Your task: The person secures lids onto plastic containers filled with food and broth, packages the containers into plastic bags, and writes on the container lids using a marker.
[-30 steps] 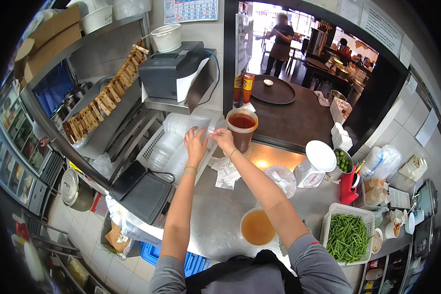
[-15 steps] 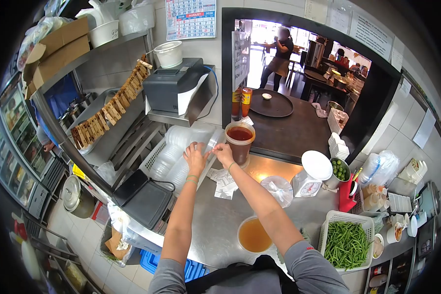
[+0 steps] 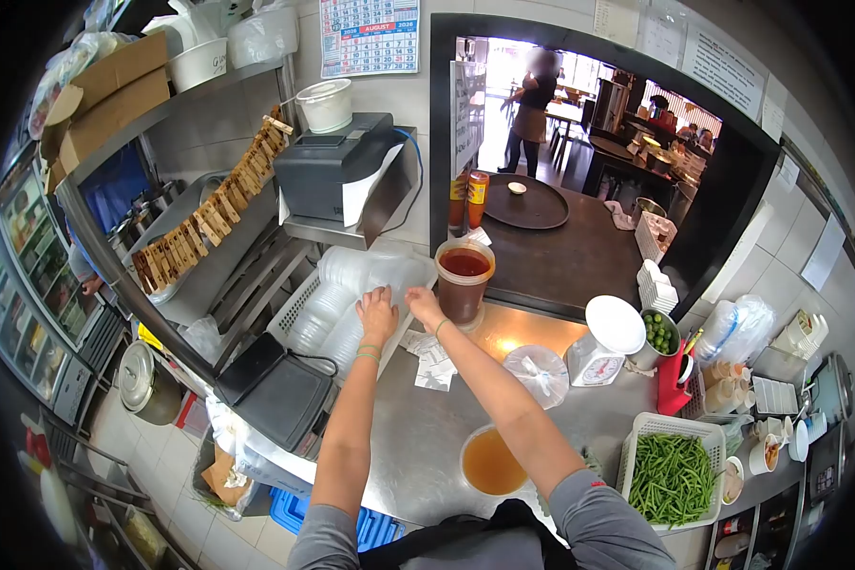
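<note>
A white perforated basket (image 3: 285, 321) holds clear plastic containers or lids (image 3: 325, 309) in stacked rows. At the basket's right side my left hand (image 3: 377, 315) rests on the clear plastic, its fingers slightly apart. My right hand (image 3: 424, 306) is closed just beside it, fingertips towards the clear plastic; what it pinches, if anything, I cannot make out. Right of that hand stands a tub of dark red liquid (image 3: 465, 285). Paper slips (image 3: 434, 369) lie on the steel counter below my hands.
On the counter (image 3: 404, 446) are a bowl of brown broth (image 3: 494, 459), a tied plastic bag (image 3: 537, 373), a kitchen scale (image 3: 597, 361) and a basket of green beans (image 3: 673, 475). A black device (image 3: 280, 389) sits at left. Through the hatch a person (image 3: 532, 109) stands beyond a round tray (image 3: 518, 201).
My right hand has drawn slightly left and down, and my left hand has shifted a little lower. The person beyond the hatch has lowered their raised arm.
</note>
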`<state>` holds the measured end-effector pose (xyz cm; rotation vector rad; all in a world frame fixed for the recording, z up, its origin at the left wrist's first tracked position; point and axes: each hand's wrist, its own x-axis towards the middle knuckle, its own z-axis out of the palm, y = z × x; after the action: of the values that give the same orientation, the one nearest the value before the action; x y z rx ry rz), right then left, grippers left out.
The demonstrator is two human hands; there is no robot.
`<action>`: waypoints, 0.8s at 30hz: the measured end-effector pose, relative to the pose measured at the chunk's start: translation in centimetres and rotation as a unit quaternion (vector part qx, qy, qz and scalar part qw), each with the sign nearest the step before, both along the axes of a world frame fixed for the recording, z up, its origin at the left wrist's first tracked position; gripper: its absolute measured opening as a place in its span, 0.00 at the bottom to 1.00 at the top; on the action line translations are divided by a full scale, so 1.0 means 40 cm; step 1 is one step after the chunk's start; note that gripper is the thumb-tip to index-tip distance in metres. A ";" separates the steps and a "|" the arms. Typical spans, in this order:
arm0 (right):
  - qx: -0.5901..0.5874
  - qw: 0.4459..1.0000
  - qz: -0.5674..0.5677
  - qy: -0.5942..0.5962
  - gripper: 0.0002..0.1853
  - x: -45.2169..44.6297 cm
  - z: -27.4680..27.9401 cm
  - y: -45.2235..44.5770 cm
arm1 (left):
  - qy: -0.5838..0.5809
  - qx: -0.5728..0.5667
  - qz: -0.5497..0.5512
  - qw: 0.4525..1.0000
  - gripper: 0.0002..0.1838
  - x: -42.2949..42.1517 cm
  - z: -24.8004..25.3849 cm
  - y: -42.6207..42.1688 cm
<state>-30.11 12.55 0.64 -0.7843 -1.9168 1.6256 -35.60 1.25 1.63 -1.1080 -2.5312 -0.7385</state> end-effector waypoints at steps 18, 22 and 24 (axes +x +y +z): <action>-0.038 0.996 -0.083 -0.007 0.02 -0.053 0.025 -0.033 | -0.065 0.035 0.064 0.995 0.11 -0.025 0.064 -0.002; -0.017 0.997 -0.068 -0.007 0.03 -0.049 0.028 -0.051 | -0.083 0.049 0.090 0.991 0.13 -0.042 0.063 -0.015; -0.045 0.997 -0.051 0.030 0.05 -0.040 0.031 -0.047 | -0.093 0.058 0.081 0.991 0.16 -0.043 0.071 -0.015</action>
<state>-31.70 10.67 1.89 -0.8454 -1.7453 1.6636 -37.31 0.65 4.45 -0.8199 -2.6520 -0.9715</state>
